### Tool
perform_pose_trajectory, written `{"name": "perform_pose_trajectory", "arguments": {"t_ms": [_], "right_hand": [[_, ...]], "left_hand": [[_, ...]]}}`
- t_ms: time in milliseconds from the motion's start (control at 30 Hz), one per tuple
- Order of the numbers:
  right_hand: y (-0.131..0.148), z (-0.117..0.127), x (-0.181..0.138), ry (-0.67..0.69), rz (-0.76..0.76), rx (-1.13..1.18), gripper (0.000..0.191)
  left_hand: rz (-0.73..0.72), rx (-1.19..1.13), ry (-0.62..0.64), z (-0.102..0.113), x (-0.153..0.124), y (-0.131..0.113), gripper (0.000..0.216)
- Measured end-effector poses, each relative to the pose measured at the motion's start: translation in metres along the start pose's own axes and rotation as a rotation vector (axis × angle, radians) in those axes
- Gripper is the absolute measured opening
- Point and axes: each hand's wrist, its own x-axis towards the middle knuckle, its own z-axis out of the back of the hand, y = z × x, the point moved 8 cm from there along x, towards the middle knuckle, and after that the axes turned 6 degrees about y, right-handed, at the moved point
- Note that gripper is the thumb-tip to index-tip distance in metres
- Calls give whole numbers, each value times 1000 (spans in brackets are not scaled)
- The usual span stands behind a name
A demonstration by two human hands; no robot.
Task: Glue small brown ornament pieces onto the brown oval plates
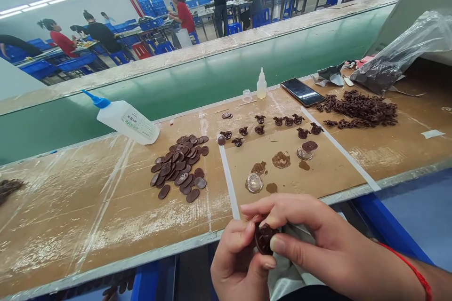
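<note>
Both of my hands meet just below the front edge of the brown workbench [88, 216]. My left hand [235, 263] and my right hand [318, 240] pinch one small dark brown piece [264, 239] between thumbs and fingers. A red string circles my right wrist. On the bench ahead lies a pile of dark brown oval pieces [180, 167]. Several small brown shaped pieces [261, 129] stand in rows beyond a taped mat [293, 169]. Two small clear caps [254, 182] sit on the mat among brown glue stains.
A white glue bottle with blue nozzle [123, 120] lies on its side at the left. A small dropper bottle [262, 84], a black phone [302, 92], a heap of brown parts [356, 110] and a plastic bag [399, 56] sit at the right. A green conveyor [197, 82] runs behind; other people work at far tables.
</note>
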Motion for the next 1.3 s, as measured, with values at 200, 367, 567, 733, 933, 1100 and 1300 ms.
{"name": "perform_pose_trajectory", "arguments": {"t_ms": [200, 367, 567, 733, 933, 1100, 1300], "right_hand": [[0, -1, -4, 0, 10, -8, 15], [2, 1, -5, -3, 17, -25, 16], [1, 1, -6, -11, 15, -60, 14], [2, -2, -7, 2, 14, -59, 15], [4, 2, -7, -8, 30, -89, 18], [5, 1, -6, -1, 27, -78, 19], [5, 1, -6, -1, 29, -89, 20]], "left_hand": [[-16, 10, 11, 0, 1, -3, 29], [-10, 20, 1, 2, -1, -3, 30], [-27, 20, -20, 2, 0, -4, 30], [-25, 50, -30, 2, 0, -6, 29], [-7, 51, -3, 3, -4, -4, 30], [-16, 40, 1, 4, -5, -3, 31], [-4, 62, -12, 5, -4, -2, 30]]}}
